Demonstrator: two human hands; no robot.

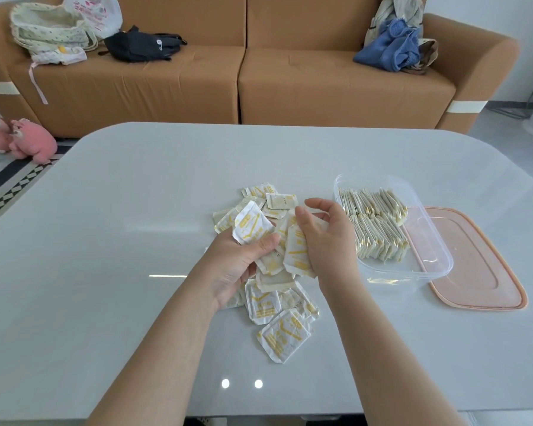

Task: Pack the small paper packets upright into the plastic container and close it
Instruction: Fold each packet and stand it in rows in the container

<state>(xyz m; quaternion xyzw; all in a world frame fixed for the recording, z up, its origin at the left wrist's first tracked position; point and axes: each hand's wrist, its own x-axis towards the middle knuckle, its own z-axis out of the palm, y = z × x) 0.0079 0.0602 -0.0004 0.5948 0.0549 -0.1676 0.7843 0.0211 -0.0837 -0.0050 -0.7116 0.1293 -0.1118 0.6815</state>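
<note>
Lying loose nearest me, packets (285,335) are waiting on the table (105,241). The left hand (237,259) is gripping a crumpled bunch, the right hand (326,238) is pinching another; any could be slipping out. Beyond, upright rows (379,229) in the box (440,265) are leaning and risk toppling into its bare side. The lid (480,272) is lying alongside.

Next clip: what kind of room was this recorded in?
Probably a home living room: a tan fabric sofa stands behind the pale grey glossy table, a black fabric bag lies on its seat, and pink plush toys sit on the floor.
</note>
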